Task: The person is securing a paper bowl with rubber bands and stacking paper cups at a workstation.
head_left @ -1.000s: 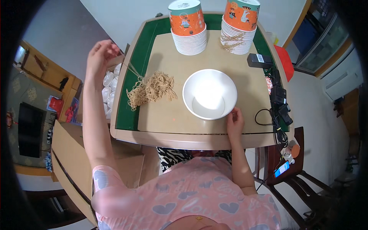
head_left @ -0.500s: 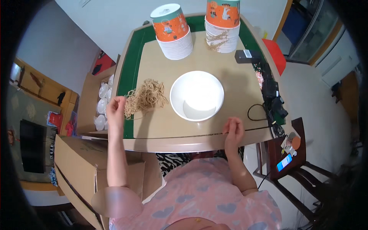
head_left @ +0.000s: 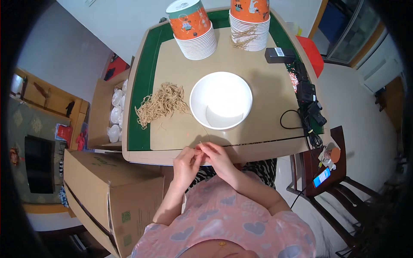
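At the near table edge my left hand and my right hand meet, fingertips pressed together. Between them they pinch a thin strand of tan twine, mostly hidden by the fingers; a bit of it rises above the fingertips. Just beyond my hands stands a large white paper bucket, upright with its mouth up and nothing visible inside. Left of the bucket lies a loose, tangled heap of tan twine, apart from both hands.
Two upside-down stacks of paper buckets, an orange-printed left stack and a right stack with twine on it, stand at the back. Black adapters and cables line the right edge. Cardboard boxes sit left; a wooden chair holds a phone.
My left hand has come from beside the twine heap to the near edge. My right hand has moved left to meet it, and both now pinch together.
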Motion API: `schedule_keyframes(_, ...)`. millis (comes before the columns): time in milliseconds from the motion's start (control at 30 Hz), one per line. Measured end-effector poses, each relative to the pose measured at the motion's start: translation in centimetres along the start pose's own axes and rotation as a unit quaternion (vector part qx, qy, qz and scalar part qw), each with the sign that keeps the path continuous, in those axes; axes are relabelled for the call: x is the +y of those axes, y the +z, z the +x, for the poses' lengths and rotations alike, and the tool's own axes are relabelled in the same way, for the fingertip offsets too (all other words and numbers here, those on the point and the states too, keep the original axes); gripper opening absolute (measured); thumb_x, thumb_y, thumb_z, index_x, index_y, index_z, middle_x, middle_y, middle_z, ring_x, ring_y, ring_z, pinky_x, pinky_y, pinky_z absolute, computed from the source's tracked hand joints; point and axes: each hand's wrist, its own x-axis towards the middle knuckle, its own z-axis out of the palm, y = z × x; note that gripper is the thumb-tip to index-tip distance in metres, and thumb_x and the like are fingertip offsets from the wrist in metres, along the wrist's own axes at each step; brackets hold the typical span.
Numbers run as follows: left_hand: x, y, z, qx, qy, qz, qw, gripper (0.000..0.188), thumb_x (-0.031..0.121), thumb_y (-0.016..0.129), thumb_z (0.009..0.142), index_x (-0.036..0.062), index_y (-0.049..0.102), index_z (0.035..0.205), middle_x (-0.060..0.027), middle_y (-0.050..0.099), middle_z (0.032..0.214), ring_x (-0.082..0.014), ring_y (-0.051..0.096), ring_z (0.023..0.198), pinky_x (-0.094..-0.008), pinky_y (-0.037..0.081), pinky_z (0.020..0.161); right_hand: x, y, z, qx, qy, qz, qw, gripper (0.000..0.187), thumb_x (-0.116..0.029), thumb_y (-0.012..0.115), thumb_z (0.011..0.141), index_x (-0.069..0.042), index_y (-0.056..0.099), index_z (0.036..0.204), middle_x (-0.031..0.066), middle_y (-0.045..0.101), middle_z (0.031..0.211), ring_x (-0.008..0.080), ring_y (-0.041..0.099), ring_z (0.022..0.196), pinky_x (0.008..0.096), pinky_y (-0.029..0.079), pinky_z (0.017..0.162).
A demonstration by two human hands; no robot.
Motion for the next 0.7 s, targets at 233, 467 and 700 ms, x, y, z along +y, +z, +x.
schedule_keyframes(233,-2.4,0.6,-2.3,-0.086,0.009,0.058,0.995,0.006,0.004,0.067,0.076,0.0055,0.063,0.080,-0.0091,0.059,0.078,-0.0265,0.062,0.064,-0.0342,0.049,0.054,-3.2,2.3,0.2,-0.033,-0.104,0.012,0.994,0.021,-0.015,0.042,0.099,-0.001,0.057,0.100,0.0037,0.058,0.086,0.0103,0.057,0.083,0.0237,0.046,0.073)
schedule_keyframes(467,-3.0,-0.9,-2.0,-0.167,-0.005,0.036,0.985,0.009,0.004,0.068,0.075,0.0088,0.065,0.082,-0.0086,0.061,0.090,-0.0284,0.063,0.077,-0.0352,0.051,0.064,-7.4,1.8,-5.1,-0.027,-0.248,-0.174,0.953,0.017,-0.012,0.045,0.096,0.000,0.058,0.093,-0.0040,0.042,0.063,0.0032,0.035,0.056,0.0212,0.029,0.052)
schedule_keyframes(700,-2.6,-5.2,7.9,-0.058,-0.008,-0.050,0.997,0.022,-0.001,0.062,0.079,0.0026,0.064,0.101,-0.0116,0.062,0.100,-0.0221,0.059,0.090,-0.0330,0.047,0.080,-9.1,-2.9,-10.2,0.191,-0.447,-0.215,0.847,0.020,-0.016,0.050,0.096,-0.002,0.060,0.088,-0.0061,0.046,0.066,0.0023,0.036,0.059,0.0190,0.028,0.053)
